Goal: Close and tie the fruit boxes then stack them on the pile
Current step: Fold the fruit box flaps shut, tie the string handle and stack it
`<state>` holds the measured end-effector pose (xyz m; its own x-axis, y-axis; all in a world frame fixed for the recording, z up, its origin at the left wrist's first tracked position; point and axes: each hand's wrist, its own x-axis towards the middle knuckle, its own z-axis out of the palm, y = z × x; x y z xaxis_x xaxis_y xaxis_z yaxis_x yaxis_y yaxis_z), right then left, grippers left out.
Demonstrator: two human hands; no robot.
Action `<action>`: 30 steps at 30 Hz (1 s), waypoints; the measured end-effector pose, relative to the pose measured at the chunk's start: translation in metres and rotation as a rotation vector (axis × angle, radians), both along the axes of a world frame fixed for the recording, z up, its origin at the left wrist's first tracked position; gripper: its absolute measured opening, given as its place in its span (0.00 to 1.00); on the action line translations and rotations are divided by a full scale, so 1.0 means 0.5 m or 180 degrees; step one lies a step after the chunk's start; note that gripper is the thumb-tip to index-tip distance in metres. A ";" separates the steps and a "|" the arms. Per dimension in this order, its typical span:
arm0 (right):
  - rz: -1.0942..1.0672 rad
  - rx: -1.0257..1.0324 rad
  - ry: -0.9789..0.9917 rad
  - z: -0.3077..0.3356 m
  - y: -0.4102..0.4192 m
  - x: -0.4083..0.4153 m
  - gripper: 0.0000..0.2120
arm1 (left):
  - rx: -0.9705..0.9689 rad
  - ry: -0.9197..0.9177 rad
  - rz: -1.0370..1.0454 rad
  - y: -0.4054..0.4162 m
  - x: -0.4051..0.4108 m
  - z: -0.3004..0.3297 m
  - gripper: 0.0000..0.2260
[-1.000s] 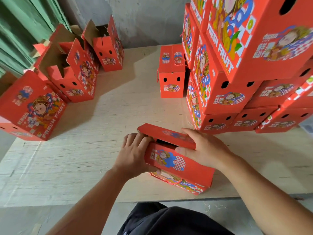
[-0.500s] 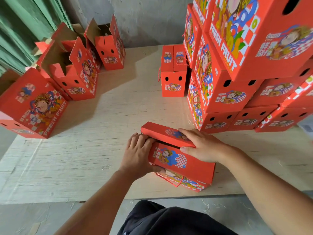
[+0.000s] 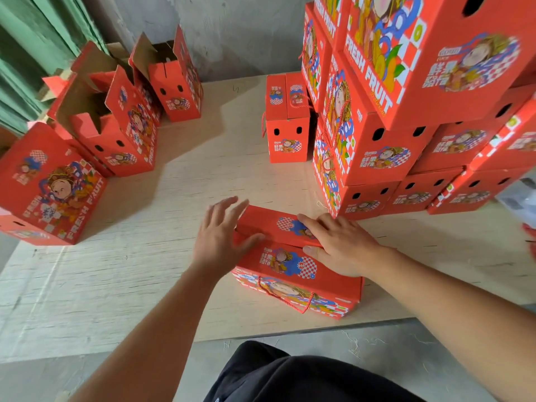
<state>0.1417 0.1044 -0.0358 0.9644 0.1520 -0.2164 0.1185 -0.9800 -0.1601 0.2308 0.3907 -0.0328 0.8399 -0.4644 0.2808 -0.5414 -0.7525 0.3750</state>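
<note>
1. The pale wooden bench (image 3: 179,216) filled most of the view and carried every box.
2. A tall pile of closed boxes (image 3: 406,105) stood at the right rear of the bench.
3. A group of open boxes (image 3: 116,123) with raised flaps stood at the left rear, well apart from the pile.
4. One small closed box (image 3: 287,126) stood just beside the pile's left face.
5. The fruit box (image 3: 293,271) lay near the front edge, its red cord handle (image 3: 285,297) hanging on the near side.
6. The right hand (image 3: 339,245) pressed flat on its top flaps, fingers extended.
7. The left hand (image 3: 223,236) was spread open at the box's left end, thumb touching the flap, gripping nothing.
</note>
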 end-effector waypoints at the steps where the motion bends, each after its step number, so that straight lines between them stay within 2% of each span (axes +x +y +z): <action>1: 0.0001 0.0004 0.0018 0.000 0.001 0.000 0.36 | 0.0220 0.0342 -0.0301 -0.010 0.015 0.004 0.35; 3: -0.0010 -0.0035 -0.0009 0.001 0.007 -0.001 0.36 | 0.0309 0.1045 -0.0449 -0.030 0.024 -0.002 0.36; 4: -0.0031 -0.0074 -0.0043 0.002 0.011 -0.003 0.37 | 0.0298 0.1184 -0.0369 -0.035 0.021 -0.011 0.36; 8: -0.0078 -0.0262 -0.0189 -0.002 0.025 -0.010 0.37 | 0.0432 0.0774 -0.0173 -0.034 0.014 -0.034 0.37; 13: 0.0068 -0.0343 -0.0396 0.000 0.028 -0.013 0.34 | 0.0632 0.0246 -0.0059 -0.040 0.022 -0.012 0.31; 19: 0.0027 -0.0385 -0.0528 -0.012 0.031 -0.013 0.37 | 0.0833 0.0485 -0.0206 -0.025 0.004 -0.031 0.37; 25: -0.0055 -0.0565 -0.0639 -0.030 0.041 -0.020 0.38 | 0.1025 0.0605 -0.0105 -0.029 0.005 -0.032 0.34; 30: -0.0107 -0.0568 -0.0193 -0.022 0.040 -0.015 0.35 | 0.1014 0.0594 -0.0050 -0.028 0.005 -0.037 0.28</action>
<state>0.1344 0.1242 -0.0470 0.9804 0.0839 -0.1784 0.0894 -0.9957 0.0231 0.2335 0.3766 -0.0513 0.8551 -0.5171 -0.0374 -0.4982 -0.8396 0.2166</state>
